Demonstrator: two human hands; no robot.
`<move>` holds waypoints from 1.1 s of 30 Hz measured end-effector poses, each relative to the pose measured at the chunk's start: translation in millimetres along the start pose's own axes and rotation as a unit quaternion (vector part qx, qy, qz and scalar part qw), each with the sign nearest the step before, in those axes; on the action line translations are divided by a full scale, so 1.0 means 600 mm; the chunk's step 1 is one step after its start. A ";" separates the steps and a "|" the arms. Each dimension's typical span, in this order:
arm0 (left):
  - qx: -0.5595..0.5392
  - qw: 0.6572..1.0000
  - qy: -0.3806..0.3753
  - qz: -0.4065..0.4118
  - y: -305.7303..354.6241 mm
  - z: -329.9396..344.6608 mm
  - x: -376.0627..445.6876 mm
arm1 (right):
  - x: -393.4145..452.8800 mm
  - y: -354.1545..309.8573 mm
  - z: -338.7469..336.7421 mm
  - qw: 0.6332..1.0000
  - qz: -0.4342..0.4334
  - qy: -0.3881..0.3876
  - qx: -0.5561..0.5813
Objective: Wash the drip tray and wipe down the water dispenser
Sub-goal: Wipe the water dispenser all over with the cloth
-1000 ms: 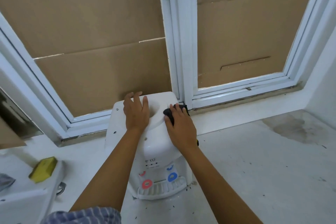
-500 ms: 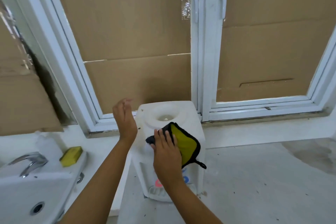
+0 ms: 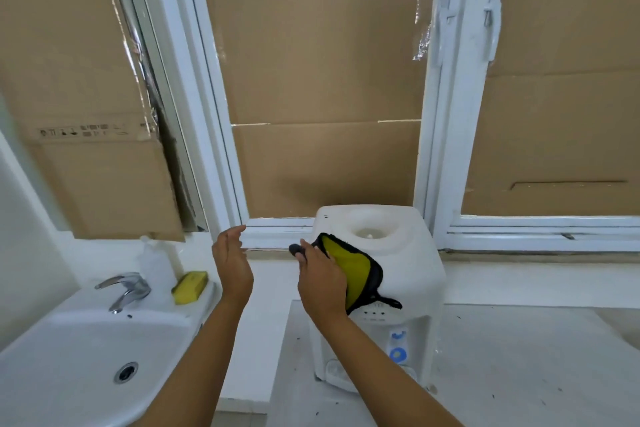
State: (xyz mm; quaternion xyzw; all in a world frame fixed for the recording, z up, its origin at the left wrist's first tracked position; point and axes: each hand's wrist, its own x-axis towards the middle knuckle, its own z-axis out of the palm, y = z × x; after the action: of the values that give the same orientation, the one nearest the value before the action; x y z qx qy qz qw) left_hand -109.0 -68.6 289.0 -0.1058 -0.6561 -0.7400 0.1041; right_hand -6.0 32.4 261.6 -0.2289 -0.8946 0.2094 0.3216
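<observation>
The white water dispenser [image 3: 398, 274] stands on a speckled counter [image 3: 519, 357] against the window sill, its bottle well on top uncovered; the right hand [image 3: 322, 282] grasps a yellow cloth with black edging [image 3: 356, 274] and presses it to the dispenser's upper left edge, the forearm crossing in front of the taps so that only the blue one [image 3: 397, 354] shows; the drip tray [image 3: 337, 373] sits at the foot of the machine, partly hidden by that arm. The left hand [image 3: 232, 263] hangs in the air beside the dispenser, fingers loosely spread, grasping nothing. To the left lies a white sink [image 3: 69, 357] with a chrome faucet [image 3: 126, 288]; a yellow sponge [image 3: 190, 286] rests on its rim, just beside a clear bottle [image 3: 156, 263]. Cardboard sheets [image 3: 322, 80] cover the white-framed windows behind.
</observation>
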 end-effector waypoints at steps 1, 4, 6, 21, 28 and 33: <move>-0.005 1.000 -0.006 -0.023 0.001 -0.007 0.006 | 0.004 -0.014 -0.005 0.998 0.022 0.006 0.053; -0.006 0.993 -0.075 -0.090 -0.001 -0.033 0.025 | 0.023 -0.043 -0.013 0.953 0.130 -0.047 0.270; 0.014 0.980 -0.154 -0.124 -0.001 -0.048 0.039 | 0.027 -0.062 -0.015 0.908 0.180 -0.068 0.372; 0.016 0.817 -0.541 -0.198 0.020 -0.088 0.035 | 0.033 -0.087 -0.050 0.849 0.194 -0.125 0.475; -0.012 0.854 -0.462 -0.237 0.031 -0.087 0.047 | 0.050 -0.071 -0.055 0.888 0.194 -0.089 0.408; -0.110 0.861 -0.350 -0.353 0.034 -0.074 0.044 | 0.057 -0.065 -0.054 0.902 0.211 -0.053 0.374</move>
State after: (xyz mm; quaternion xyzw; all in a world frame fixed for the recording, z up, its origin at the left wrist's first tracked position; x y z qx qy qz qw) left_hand -129.2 -115.7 311.1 -0.1296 -0.5570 -0.7090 -0.4127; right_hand -18.6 27.0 321.3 -0.2637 -0.6973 0.6032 0.2835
